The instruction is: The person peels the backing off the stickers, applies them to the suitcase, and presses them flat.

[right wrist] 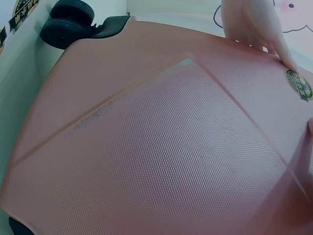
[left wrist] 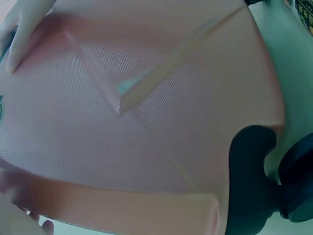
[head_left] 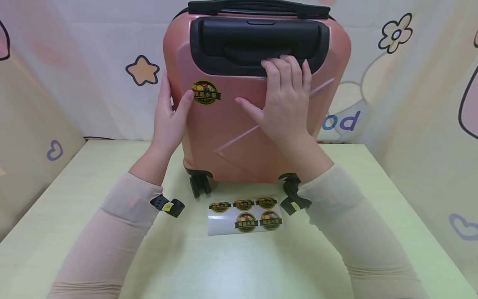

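Upper centre, left hand (head_left: 169, 121) is gripping, seemingly steadying suitcase (head_left: 228, 124), relaxed right hand (head_left: 285, 101) touching handle (head_left: 239, 37), probably needing purchase next.

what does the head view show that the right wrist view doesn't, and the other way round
Only the head view shows the black handle panel, the sleeves and the star on the backdrop.

Only the right wrist view shows the fine surface texture of the suitcase.

Both share the suitcase, its round sticker, the left hand, wheels and some of the sticker sheet.
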`<state>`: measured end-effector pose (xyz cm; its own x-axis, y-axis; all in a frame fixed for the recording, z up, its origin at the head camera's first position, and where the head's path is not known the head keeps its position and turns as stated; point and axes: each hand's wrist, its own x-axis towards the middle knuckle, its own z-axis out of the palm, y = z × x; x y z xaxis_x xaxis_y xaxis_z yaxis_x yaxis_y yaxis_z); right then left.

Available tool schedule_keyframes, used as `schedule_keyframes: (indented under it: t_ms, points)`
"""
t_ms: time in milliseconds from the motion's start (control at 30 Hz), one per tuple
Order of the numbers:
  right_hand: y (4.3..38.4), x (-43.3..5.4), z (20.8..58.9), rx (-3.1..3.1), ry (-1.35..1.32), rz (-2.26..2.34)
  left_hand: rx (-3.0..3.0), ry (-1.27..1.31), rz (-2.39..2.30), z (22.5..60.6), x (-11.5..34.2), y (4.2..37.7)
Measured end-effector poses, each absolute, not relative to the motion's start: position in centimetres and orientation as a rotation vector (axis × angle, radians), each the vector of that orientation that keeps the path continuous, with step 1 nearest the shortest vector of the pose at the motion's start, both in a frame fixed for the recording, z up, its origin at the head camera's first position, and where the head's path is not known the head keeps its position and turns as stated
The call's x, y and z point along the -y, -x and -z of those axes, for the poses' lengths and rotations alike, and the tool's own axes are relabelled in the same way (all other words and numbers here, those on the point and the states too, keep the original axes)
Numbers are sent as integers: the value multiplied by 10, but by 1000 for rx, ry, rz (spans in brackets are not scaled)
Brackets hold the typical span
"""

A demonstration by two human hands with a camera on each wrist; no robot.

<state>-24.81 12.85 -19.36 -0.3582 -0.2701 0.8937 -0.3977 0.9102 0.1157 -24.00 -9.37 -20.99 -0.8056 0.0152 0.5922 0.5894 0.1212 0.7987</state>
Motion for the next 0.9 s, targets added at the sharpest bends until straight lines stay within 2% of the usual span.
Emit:
schedule_keyframes:
  t_ms: [133, 333, 500, 900]
  points:
    - [248, -129, 193, 1960, -484, -141, 1918, 615, 1708, 211, 92, 240]
    - [249, -129, 194, 1948, -495, -138, 1955, 420, 1624, 200, 83, 233]
    - [248, -129, 194, 1949, -495, -143, 1918, 373, 1623, 190, 73, 231]
    - [249, -129, 194, 1949, -493, -144, 1807, 489, 1761, 191, 68, 235]
